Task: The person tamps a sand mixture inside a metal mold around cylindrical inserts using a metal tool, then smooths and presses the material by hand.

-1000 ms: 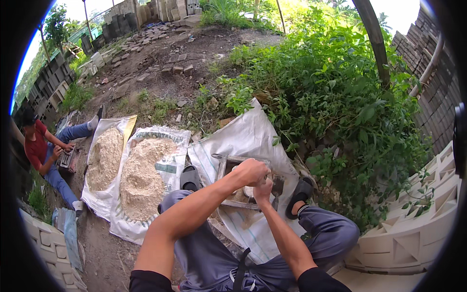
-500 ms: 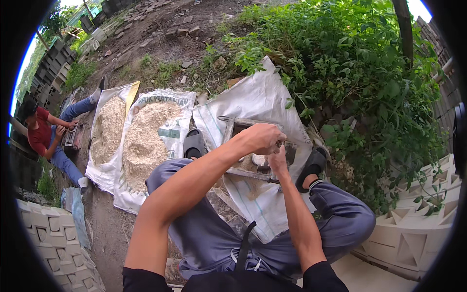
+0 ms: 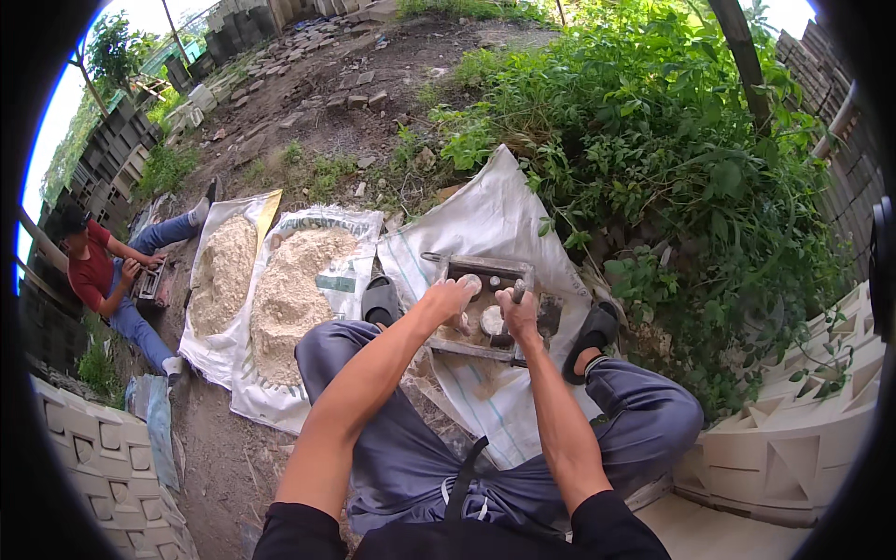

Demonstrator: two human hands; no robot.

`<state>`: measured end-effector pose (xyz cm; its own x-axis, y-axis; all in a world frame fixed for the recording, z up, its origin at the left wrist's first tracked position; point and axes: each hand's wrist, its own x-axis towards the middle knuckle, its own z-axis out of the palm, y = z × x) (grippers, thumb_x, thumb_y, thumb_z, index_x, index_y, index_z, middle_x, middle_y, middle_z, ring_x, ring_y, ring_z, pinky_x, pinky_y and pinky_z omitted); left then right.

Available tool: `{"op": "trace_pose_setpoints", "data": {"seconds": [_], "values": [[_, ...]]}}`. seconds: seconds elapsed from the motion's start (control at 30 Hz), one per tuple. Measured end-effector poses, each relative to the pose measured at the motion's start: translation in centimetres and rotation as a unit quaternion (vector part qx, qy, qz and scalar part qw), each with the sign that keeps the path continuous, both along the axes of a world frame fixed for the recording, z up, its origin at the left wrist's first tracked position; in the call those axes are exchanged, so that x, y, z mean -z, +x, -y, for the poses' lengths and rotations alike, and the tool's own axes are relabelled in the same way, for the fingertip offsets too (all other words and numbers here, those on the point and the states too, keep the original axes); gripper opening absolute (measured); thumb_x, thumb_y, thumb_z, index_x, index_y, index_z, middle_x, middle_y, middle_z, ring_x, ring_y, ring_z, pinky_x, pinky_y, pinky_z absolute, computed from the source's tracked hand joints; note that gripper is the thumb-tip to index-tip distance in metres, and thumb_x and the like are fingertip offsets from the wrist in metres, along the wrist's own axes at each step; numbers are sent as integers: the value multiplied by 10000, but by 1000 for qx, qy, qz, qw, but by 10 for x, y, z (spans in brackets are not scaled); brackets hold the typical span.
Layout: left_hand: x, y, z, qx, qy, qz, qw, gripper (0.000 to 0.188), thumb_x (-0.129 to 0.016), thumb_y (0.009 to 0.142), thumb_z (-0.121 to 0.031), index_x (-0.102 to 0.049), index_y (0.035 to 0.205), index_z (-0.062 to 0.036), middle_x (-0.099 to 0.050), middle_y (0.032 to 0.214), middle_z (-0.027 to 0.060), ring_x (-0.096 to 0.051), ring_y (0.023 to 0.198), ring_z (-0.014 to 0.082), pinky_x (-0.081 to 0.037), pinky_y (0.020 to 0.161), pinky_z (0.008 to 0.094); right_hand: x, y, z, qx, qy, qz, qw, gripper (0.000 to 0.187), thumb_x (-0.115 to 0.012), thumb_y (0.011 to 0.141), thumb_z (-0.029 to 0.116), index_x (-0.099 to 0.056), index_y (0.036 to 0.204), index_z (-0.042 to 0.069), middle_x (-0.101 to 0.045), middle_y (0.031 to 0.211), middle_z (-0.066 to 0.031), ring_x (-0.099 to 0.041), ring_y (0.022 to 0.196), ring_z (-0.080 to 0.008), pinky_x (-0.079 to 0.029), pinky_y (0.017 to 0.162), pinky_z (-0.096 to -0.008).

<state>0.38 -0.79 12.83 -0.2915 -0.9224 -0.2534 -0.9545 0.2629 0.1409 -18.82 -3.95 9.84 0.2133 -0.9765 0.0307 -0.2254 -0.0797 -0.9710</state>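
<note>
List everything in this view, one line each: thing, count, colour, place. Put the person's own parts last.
metal mould: one, grey, on the white sack between the feet
white sack: one, white, spread under the mould
sand piles: two, pale tan, on sacks to the left
bushes: dense, green, right
concrete blocks: several, off-white, lower right and lower left
stones: scattered, grey, on the bare soil at the top
co-worker: one, red shirt and blue jeans, seated far left
sandals: two, black, on the person's feet beside the mould
trousers: grey-blue, knees apart
left hand: over the mould's left part, grip unclear
right hand: grip closed on a dark tool handle
</note>
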Motion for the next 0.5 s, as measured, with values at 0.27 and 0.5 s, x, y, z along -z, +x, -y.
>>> {"op": "trace_pose_setpoints", "data": {"seconds": [0.27, 0.5], "values": [[47, 6, -17, -129, -90, 36, 987, 483, -470, 924, -251, -443, 1340, -8, -503, 1322, 238, -586, 1102, 420, -448, 957, 534, 0, -7, -30, 8, -60, 16, 998, 324, -574, 876, 128, -473, 588, 19, -374, 543, 46, -329, 527, -66, -279, 472, -339], [116, -27, -10, -246, 148, 23, 958, 1486, -871, 436, -609, -61, 1490, 54, -143, 1562, 253, -215, 1422, 436, -140, 1159, 567, 4, -42, -25, 48, -14, 19, 999, 355, -568, 903, 150, -473, 588, 19, -360, 548, 70, -321, 528, -48, -262, 465, -314]]}}
